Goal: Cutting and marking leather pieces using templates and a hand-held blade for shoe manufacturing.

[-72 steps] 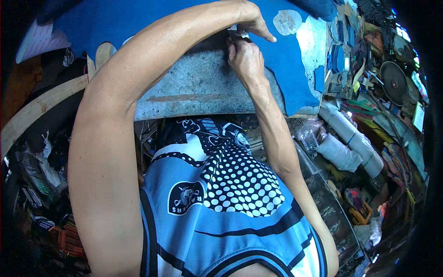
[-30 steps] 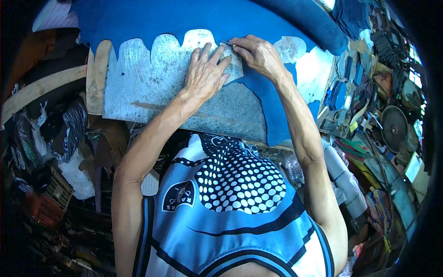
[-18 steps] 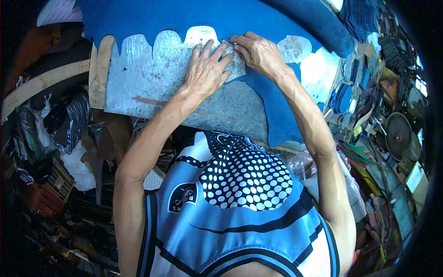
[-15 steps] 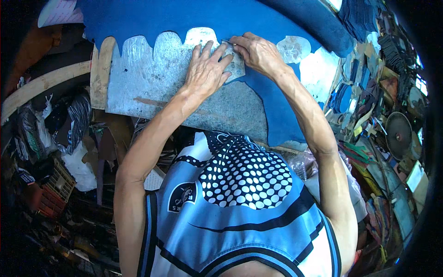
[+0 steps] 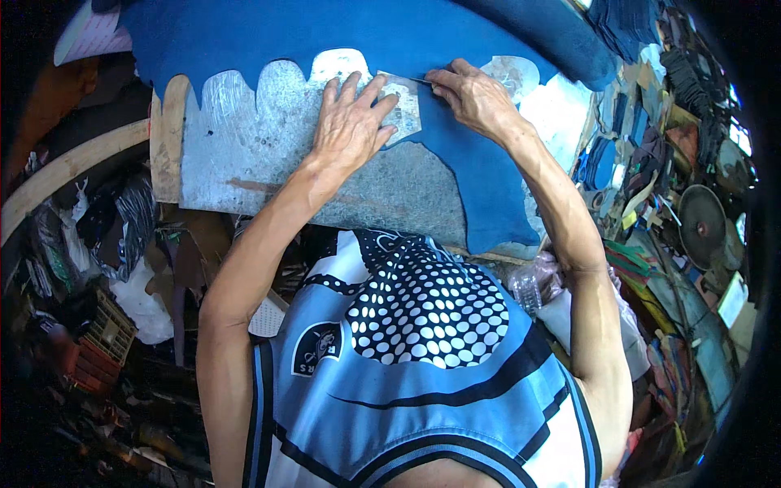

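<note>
A large blue sheet of material point(image 5: 342, 28) lies over a grey metal-topped board point(image 5: 268, 163), its near edge cut into rounded scallops. My left hand point(image 5: 350, 126) is spread flat, fingers apart, its fingertips on a light grey flat pattern piece point(image 5: 408, 112) that lies on the blue sheet. To its right, my right hand point(image 5: 480, 99) is closed in a pinch round a thin blade point(image 5: 420, 80). The blade's tip points left at the pattern piece's upper edge. A strip of the sheet hangs down toward my body, right of the pattern piece.
A thick blue roll point(image 5: 561, 41) lies at the far right of the board. Stacks of dark cut pieces point(image 5: 691, 85) and a round fan point(image 5: 701, 227) stand to the right. On the left are a curved wooden beam point(image 5: 73, 175), plastic bags point(image 5: 134, 215) and a crate point(image 5: 106, 329).
My right hand with the blade has moved right, away from my left fingertips, along the pattern piece's upper edge. My left hand stays flat; the whole view has shifted slightly.
</note>
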`<act>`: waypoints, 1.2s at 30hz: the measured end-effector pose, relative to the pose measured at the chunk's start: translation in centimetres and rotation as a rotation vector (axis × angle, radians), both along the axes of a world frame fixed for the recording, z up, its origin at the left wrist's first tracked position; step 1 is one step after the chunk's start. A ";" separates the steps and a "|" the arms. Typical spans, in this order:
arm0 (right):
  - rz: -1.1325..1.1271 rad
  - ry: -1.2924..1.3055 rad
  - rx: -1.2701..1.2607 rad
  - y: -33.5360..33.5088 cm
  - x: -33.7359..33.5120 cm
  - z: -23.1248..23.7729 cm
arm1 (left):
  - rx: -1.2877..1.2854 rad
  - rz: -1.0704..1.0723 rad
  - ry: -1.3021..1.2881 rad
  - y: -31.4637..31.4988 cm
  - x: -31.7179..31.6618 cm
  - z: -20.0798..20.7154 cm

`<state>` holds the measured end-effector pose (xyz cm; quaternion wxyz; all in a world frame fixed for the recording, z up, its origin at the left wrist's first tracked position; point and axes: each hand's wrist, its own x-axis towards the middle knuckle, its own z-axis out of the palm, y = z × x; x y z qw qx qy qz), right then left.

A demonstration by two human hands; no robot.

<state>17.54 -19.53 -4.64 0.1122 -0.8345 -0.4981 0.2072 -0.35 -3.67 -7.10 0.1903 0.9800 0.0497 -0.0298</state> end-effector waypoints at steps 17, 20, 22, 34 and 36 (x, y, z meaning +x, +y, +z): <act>-0.199 0.122 0.042 0.5 -3.7 0.9 | 0.020 -0.054 0.014 1.7 -0.5 1.5; -0.420 0.197 0.157 1.5 -7.1 0.3 | 0.029 -0.066 0.040 1.8 -0.8 2.3; -0.473 0.178 0.218 2.0 -8.0 0.3 | 0.028 -0.073 0.026 1.9 -0.6 2.3; -0.674 0.251 0.117 -2.4 -18.1 3.2 | 0.035 -0.089 -0.039 3.0 -1.4 1.9; -0.700 0.236 0.190 -3.0 -19.1 4.2 | 0.039 -0.079 -0.044 3.1 -1.4 1.7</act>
